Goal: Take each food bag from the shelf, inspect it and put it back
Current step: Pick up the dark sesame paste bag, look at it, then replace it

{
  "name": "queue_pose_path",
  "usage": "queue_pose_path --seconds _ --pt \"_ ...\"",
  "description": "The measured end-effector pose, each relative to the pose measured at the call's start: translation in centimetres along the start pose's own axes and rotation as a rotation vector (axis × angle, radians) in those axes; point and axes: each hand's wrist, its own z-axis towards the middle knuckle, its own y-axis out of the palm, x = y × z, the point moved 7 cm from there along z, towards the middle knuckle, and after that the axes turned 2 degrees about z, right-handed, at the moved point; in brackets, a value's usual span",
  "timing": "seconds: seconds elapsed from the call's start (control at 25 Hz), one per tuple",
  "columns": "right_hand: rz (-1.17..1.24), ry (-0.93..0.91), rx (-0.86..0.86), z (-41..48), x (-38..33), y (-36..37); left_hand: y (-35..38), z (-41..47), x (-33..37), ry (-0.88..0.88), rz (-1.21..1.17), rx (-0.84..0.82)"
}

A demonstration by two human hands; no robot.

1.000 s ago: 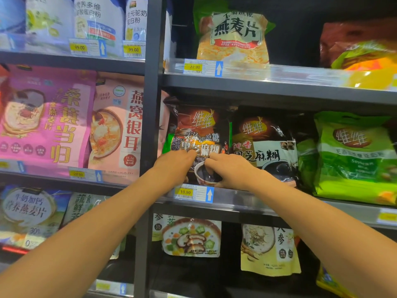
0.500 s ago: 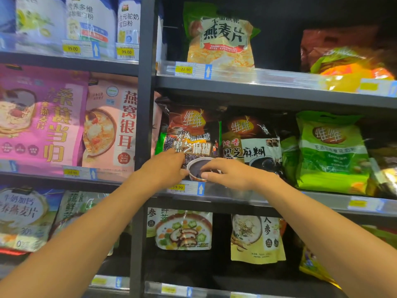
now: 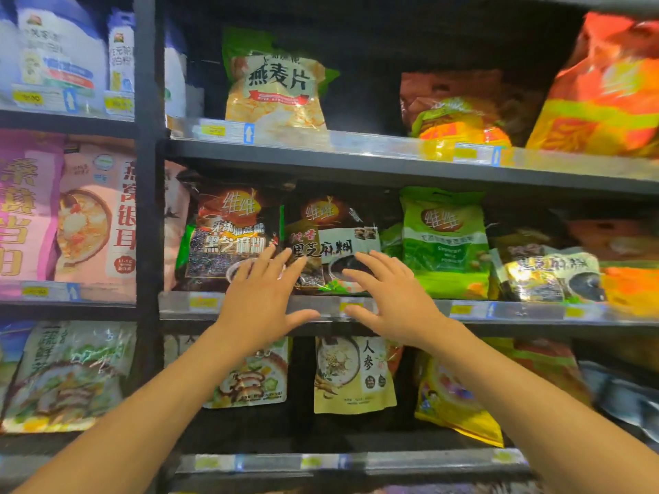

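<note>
Left hand (image 3: 262,301), right hand (image 3: 390,297) now spread

A dark post (image 3: 146,208) stands tall on the left. A shiny clear strip (image 3: 374,146) runs across to its right, high up. A yellow price tag (image 3: 213,130) sits on it, with a blue arrow sticker (image 3: 249,133) just beside. More yellow tags (image 3: 203,302) sit on strips lower down and left of the post. Their words are too blurry to read.
</note>
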Motion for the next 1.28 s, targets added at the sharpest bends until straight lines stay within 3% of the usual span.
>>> queue_pose_path --seconds 0.4,0.6,0.92,1.28 --pt "-0.071 0.268 -0.02 -17.8 16.5 -8.9 -2.2 3.4 23.9 0.17 -0.147 0.059" --pt "-0.096 0.392 0.016 -23.2 22.7 -12.2 -2.7 6.2 31.7 0.215 -0.237 0.064" --pt "-0.107 0.489 0.072 -25.4 32.3 -12.0 0.0 13.3 39.0 0.204 -0.319 0.029" --pt "0.013 0.588 0.062 -21.5 42.6 -7.1 5.5 21.7 41.1 0.043 -0.534 -0.289"
